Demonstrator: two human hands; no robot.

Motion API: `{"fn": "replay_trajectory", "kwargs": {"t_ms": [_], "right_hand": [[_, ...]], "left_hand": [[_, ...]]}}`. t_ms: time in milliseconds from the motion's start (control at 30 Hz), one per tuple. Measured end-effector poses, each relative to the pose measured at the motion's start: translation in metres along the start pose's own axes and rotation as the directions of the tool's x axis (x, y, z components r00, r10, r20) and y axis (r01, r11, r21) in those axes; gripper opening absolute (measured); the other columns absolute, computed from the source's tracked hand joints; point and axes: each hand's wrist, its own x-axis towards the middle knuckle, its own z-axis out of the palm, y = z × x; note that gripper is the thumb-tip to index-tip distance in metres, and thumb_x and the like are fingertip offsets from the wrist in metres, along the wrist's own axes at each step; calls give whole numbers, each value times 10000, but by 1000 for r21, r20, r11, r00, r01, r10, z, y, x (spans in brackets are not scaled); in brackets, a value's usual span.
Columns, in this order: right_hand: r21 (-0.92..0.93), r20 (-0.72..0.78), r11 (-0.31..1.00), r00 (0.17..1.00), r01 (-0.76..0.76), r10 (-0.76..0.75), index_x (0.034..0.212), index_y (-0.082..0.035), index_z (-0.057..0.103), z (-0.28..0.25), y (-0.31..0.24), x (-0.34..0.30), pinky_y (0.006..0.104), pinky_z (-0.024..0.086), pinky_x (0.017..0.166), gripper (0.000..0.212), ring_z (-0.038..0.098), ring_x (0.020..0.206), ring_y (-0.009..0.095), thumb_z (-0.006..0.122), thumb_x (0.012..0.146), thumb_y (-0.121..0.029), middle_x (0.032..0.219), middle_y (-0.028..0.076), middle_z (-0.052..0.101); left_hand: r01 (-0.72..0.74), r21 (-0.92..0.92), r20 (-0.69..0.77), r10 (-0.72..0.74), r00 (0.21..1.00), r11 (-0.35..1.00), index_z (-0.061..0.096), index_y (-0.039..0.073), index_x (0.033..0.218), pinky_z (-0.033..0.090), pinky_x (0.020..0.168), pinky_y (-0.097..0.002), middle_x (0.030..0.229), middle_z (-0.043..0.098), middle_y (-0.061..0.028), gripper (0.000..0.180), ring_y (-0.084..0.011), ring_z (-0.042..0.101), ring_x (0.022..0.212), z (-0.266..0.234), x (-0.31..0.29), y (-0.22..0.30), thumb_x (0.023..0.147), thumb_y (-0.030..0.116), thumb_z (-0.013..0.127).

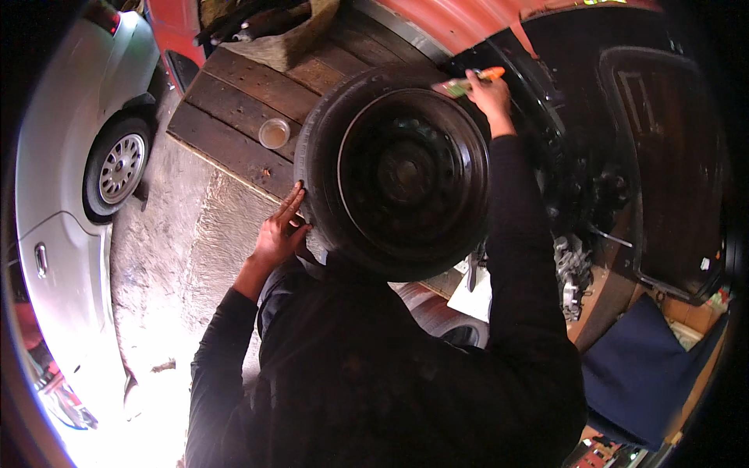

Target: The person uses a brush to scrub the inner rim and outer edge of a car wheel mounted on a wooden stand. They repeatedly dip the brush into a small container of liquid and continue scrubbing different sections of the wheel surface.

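A black tire (pixel 321 164) on a dark steel wheel rim (pixel 407 178) lies tilted at the near edge of a wooden bench (pixel 217 117), in front of my body. My right hand (pixel 491 97) is closed around a paintbrush (pixel 452 88) with an orange handle. Its bristles are at the tire's far right sidewall. My left hand (pixel 278 236) rests on the tire's left side, with fingers stretched out against the rubber. On the planks left of the tire stands a small clear cup (pixel 274 133) of brownish liquid.
A silver car (pixel 66 210) stands at the left on a concrete floor (pixel 168 210). A sack (pixel 292 39) with dark items sits at the bench's far end. Black car panels (pixel 663 156) fill the right, with metal parts (pixel 572 273) and dark blue cloth (pixel 644 370) nearer. Another tire (pixel 437 312) lies below.
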Motion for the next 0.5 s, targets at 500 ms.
{"fn": "replay_trajectory", "kwargs": {"t_ms": [500], "right_hand": [[202,-167,877,866,-437,470,1062,66,670,-80,103,-100,379,647,629,497,755,856,270,795,871,-376,1012,188,735]], "left_hand": [[2,63,53,-5,999,998,364,96,1569,637,760,-314,1622,334,-190,937,-334,548,1344,-1,1,7,764,15,837]]}}
